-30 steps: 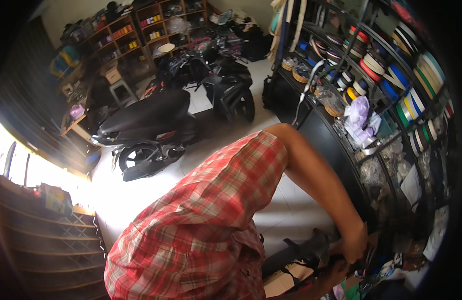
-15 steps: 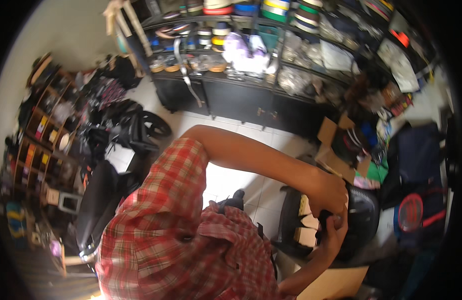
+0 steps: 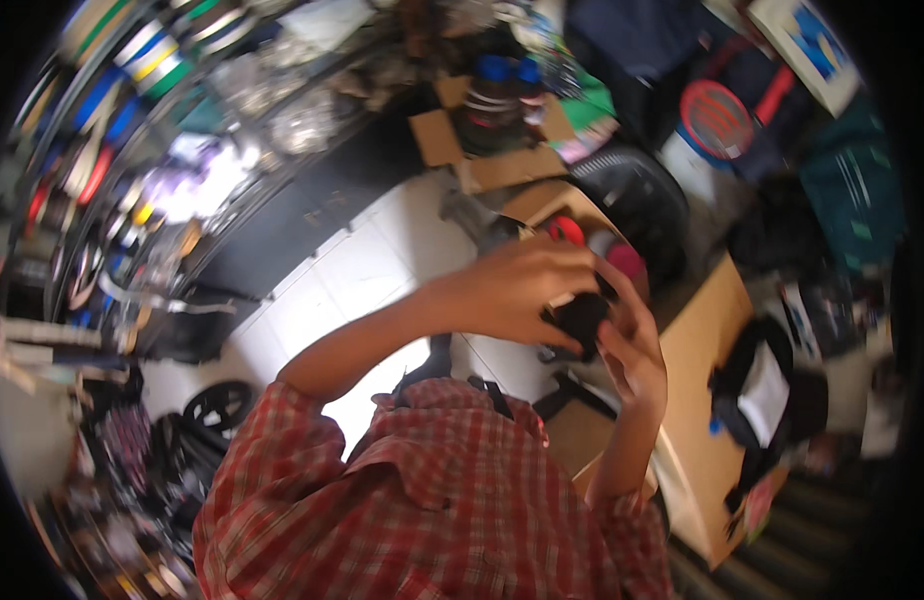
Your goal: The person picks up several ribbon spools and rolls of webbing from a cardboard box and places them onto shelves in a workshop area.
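A small black object (image 3: 583, 318), too blurred to name, is held between both hands in front of my chest. My left hand (image 3: 522, 288) reaches across from the left, with its fingers curled over the object's upper side and the thumb beneath. On the other side, my right hand (image 3: 634, 358) grips it with thumb and fingers. Just beyond the hands is an open cardboard box (image 3: 554, 199) containing a red round item (image 3: 566, 231) and a dark pink one (image 3: 628, 262). My hands hide part of the box.
Ahead stands another cardboard box (image 3: 512, 170) with blue-capped bottles (image 3: 494, 72). A black ribbed seat or bin (image 3: 632, 185) is beside it. Large cardboard (image 3: 717, 400) lies to the right. Shelves of ribbon rolls (image 3: 154, 58) line the left; a black wheel (image 3: 219, 406) rests on the tiled floor.
The view has swung to the right. Both hands have come away from the black seat or bin, and the black object now shows more plainly between them.
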The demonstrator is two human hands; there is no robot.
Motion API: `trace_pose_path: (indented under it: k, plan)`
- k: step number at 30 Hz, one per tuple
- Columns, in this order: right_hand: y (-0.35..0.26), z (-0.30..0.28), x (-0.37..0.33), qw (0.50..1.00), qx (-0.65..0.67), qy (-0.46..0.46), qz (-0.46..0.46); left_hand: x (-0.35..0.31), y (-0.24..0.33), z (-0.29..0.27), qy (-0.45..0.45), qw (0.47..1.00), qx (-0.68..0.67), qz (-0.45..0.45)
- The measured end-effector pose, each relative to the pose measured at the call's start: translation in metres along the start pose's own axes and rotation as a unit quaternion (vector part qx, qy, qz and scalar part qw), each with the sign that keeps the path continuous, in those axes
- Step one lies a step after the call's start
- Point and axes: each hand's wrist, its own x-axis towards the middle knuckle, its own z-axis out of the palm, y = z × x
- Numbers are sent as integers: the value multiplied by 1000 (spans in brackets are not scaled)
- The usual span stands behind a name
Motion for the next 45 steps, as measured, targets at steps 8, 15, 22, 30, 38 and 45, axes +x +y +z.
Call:
trace_pose_path:
  k: [8, 15, 22, 30, 38, 45]
  plan:
    - [-33, 2, 77, 994, -48, 27, -96, 52, -43, -66, -40, 998, 23, 30]
    - [-69, 41, 115, 995, -65, 22, -74, 66, -76, -129, -2, 992, -39, 123]
    - [-58, 59, 147, 990, -48, 3, -130, 63, -99, -163, -47, 985, -43, 159]
    - [-51, 68, 167, 988, -72, 28, -134, 51, -120, -163, 14, 979, -130, 157]
    - [-22, 52, 173, 966, -259, 3, 14, 22, -129, -219, 25, 995, -69, 69]
    - [-13, 37, 176, 930, -364, 56, 2, 10, -138, -259, 97, 994, -25, 50]
